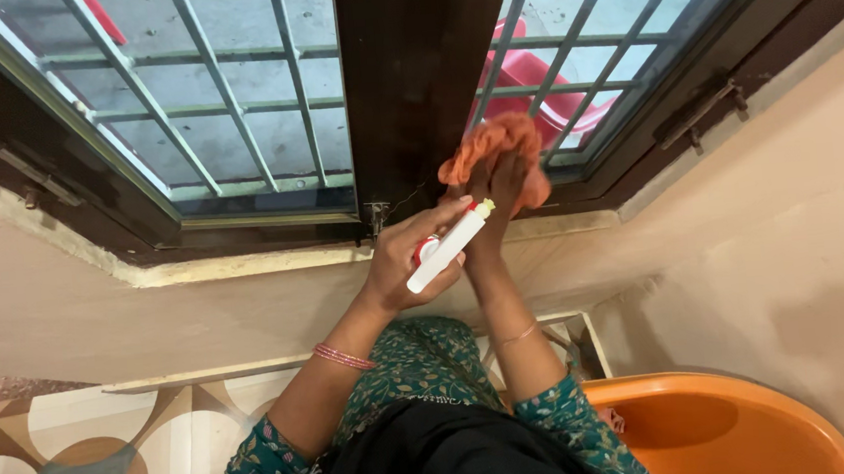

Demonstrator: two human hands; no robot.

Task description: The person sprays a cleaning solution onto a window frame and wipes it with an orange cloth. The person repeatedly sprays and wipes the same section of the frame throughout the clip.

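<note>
Orange tub (728, 424), red chair (540, 77)

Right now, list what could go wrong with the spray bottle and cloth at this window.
1. The left hand holds the white spray bottle with its nozzle close to the right hand; spray may hit skin rather than the dark wooden frame.
2. The orange cloth is bunched beside the metal window grille and could snag on a bar.

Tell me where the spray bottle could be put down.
Bare ledge runs left of the left hand holding the spray bottle, below the window. Crowded at the centre post, where the right hand presses the orange cloth.
</note>
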